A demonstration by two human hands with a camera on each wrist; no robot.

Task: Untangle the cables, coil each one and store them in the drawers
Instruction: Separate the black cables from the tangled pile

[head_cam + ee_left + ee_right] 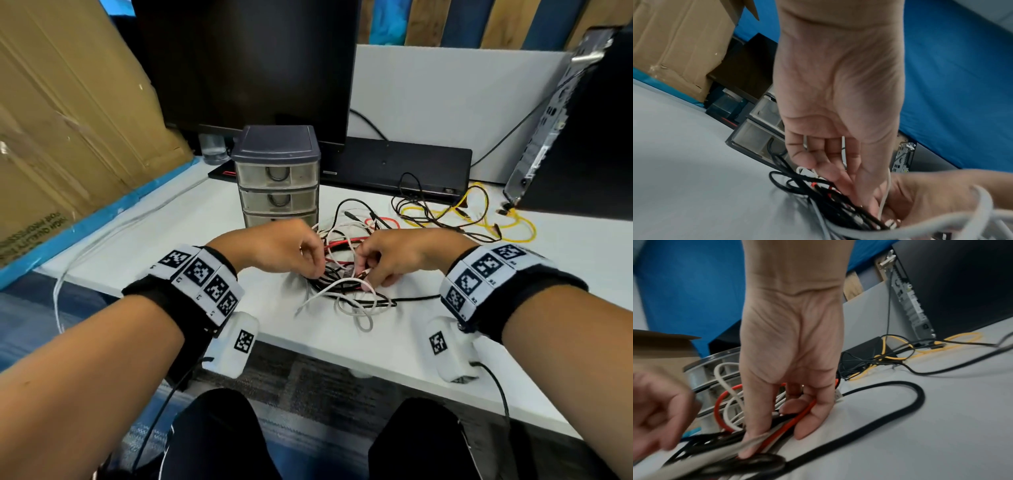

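White, black and red cables sat in one tangled pile (346, 270) near the front edge of the pale grey tabletop (178, 219), mid-width, just in front of the small three-drawer plastic organiser with grey top and clear drawers (278, 176). All three drawers were closed; the top two each showed a dark coiled loop inside.

Left hand (274, 246) was over the left side of the pile, fingers curled down into the cables and pinching among black and white strands; which strand exactly, could not tell, left wrist view blurred. Right hand (394, 255) was on the right side of the pile, thumb and fingers pinching a red cable (797, 418) with a white strand beside it, fingertips touching the tabletop. Hands were close together, not touching.

Thick black cable (900, 408) looped on the tabletop right of the right hand. Second tangle of yellow and thin black cables (472, 212) lay toward the back right corner, apart from the main pile, beside the upright black computer tower (565, 137). Black monitor (246, 61) stood behind the organiser. Cardboard box (68, 120) leaned at the left edge. Thin white cable (85, 253) trailed off the front left edge.
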